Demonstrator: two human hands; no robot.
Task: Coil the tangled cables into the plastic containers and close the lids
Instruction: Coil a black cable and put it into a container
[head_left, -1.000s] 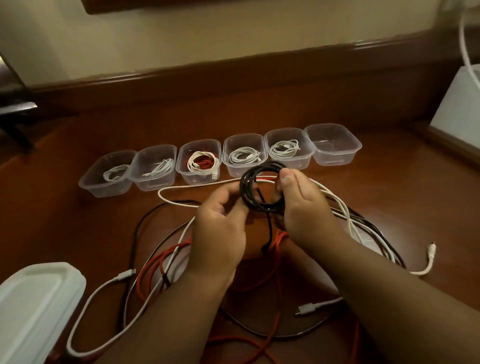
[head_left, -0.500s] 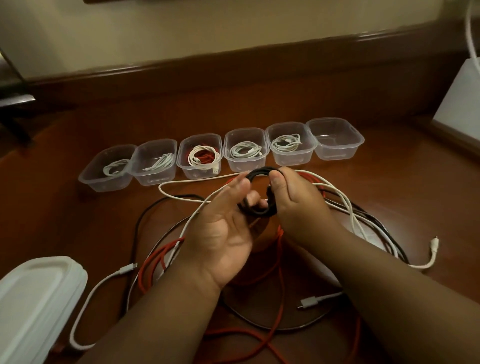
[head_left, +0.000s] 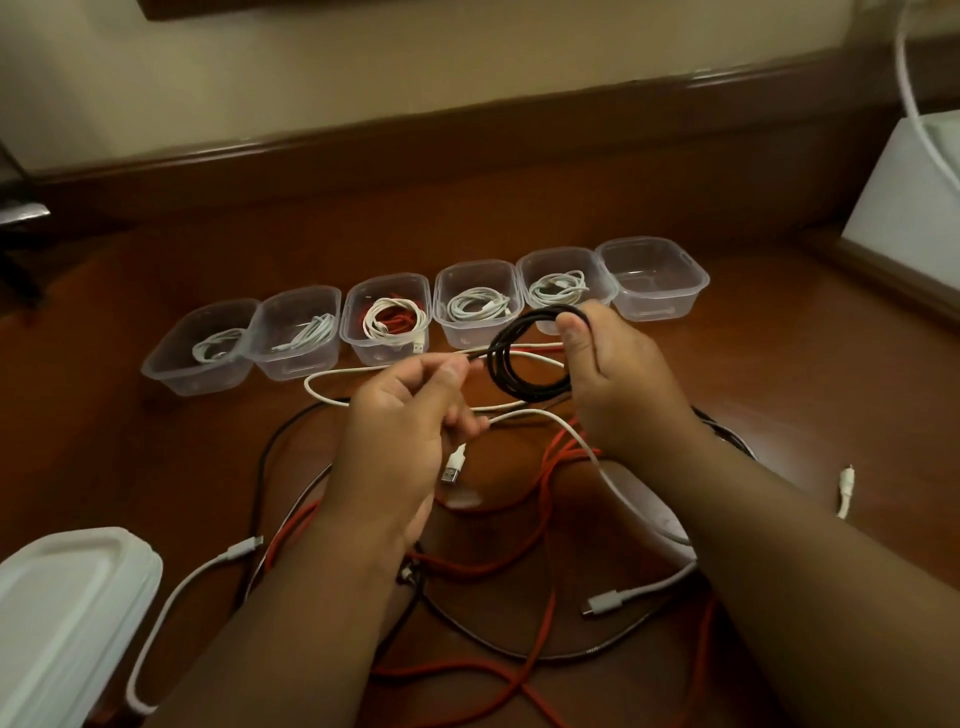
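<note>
Head view first: we hold the black cable coil (head_left: 530, 358) up off the surface (head_left: 805, 405), just in front of the row of plastic containers (head_left: 311, 338), so the loops hang free and cannot snag the tangle below. Our right hand (head_left: 618, 379) pinches the stacked loops between thumb and curled fingers (head_left: 574, 332), which keeps the coil from springing apart. Our left hand (head_left: 400, 431) pinches the cable's loose end (head_left: 472, 354) between thumb and forefinger, drawn out to the side, probably to lay on the last turn or tuck the tail.

Five containers already carry coiled cables; the empty container (head_left: 654, 280) at the right end of the row sits nearest the coil, and we judge it the likely home for this one. Lids (head_left: 67, 613) wait stacked at the near left edge. Red cable (head_left: 545, 499), white cable (head_left: 524, 415) and other dark leads lie tangled beneath our forearms, not yet coiled.
</note>
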